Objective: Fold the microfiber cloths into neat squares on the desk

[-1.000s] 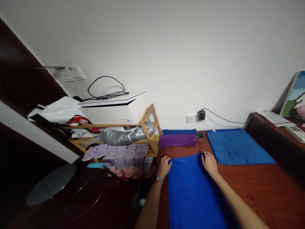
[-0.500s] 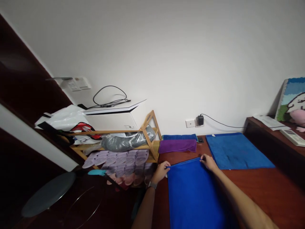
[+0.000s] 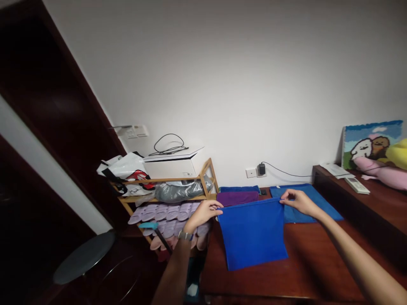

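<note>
A bright blue cloth (image 3: pixel 254 235) hangs over the brown table (image 3: pixel 311 254), stretched between my two hands. My left hand (image 3: pixel 206 212), with a watch on its wrist, pinches the cloth's upper left corner. At the upper right corner, my right hand (image 3: pixel 297 201) closes thumb and fingertips on the edge. Behind it lies a folded purple cloth (image 3: pixel 237 198), and a dark blue folded cloth (image 3: pixel 240 189) is farther back by the wall. Another blue cloth (image 3: pixel 318 207) is spread flat at the right, partly hidden by my right hand and forearm.
On the left stands a wooden rack (image 3: pixel 208 171) with lilac slippers (image 3: pixel 160 212) and a white box (image 3: pixel 171 165). A round stool (image 3: pixel 84 258) is at lower left. A raised shelf (image 3: pixel 333 190) at right bears a remote (image 3: pixel 357 185) and a pink plush toy (image 3: pixel 384 174).
Both hands have lifted the bright blue cloth, and its lower edge now shows above the table. The hands are farther apart. The camera view has shifted.
</note>
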